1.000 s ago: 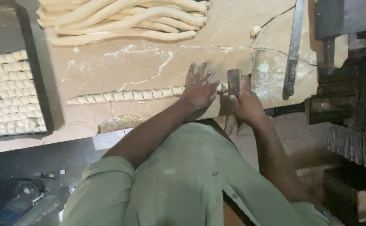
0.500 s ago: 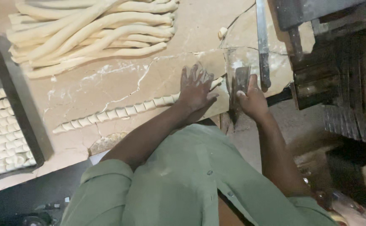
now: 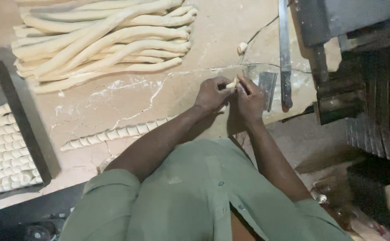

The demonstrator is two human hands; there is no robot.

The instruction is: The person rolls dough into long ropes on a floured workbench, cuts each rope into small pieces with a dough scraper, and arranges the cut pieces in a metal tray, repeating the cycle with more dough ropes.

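While both hands, left hand (image 3: 210,94) and right hand (image 3: 249,99), apparently pinch the dough piece (image 3: 232,83) between closed fingertips, gentle even pressure would suit shaping.

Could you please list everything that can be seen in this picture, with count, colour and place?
dough ropes: a pile, pale cream, top left of the worktop.
cut dough row: one line of small pieces, cream, lower left of the hands.
worktop: one, tan, floured and cracked.
tray: one, dark, far left, filled with small shaped dough pieces.
scraper: one, grey metal, right of the hands.
long blade: one, grey, upper right.
dough piece: one, cream, between both hands.
left hand: pinching it.
right hand: pinching it.
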